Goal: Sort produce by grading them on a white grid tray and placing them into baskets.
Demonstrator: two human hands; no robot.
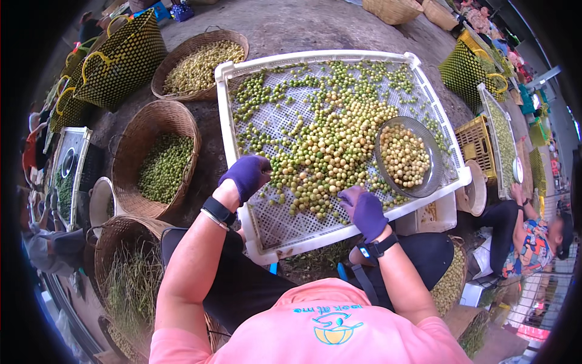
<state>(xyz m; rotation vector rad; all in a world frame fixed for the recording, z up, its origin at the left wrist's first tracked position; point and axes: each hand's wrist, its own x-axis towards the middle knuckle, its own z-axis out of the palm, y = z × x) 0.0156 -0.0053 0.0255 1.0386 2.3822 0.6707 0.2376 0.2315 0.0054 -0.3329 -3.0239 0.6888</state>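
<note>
A white plastic mesh tray [291, 235] lies before me, spread with small round green and pale yellow fruits [338, 132]. On its right part stands a clear ribbed bowl [432, 175] holding mostly pale yellow fruits. My left hand [248, 176], in a purple fingerless glove, is over the tray's left edge with curled fingers; whether it holds a fruit is hidden. My right hand [363, 210], gloved alike, is over the near part of the tray, left of and nearer than the bowl, fingertips bent beside the fruits. What lies between them cannot be made out.
Wicker baskets of green fruits [154, 109] and pale fruits [243, 38] stand at the left, with one of stems [102, 241] nearer. Black-and-yellow woven bags [120, 59] stand beyond. At the right are a yellow crate [475, 141], a white tub [448, 218] and a seated person [529, 241] at another tray.
</note>
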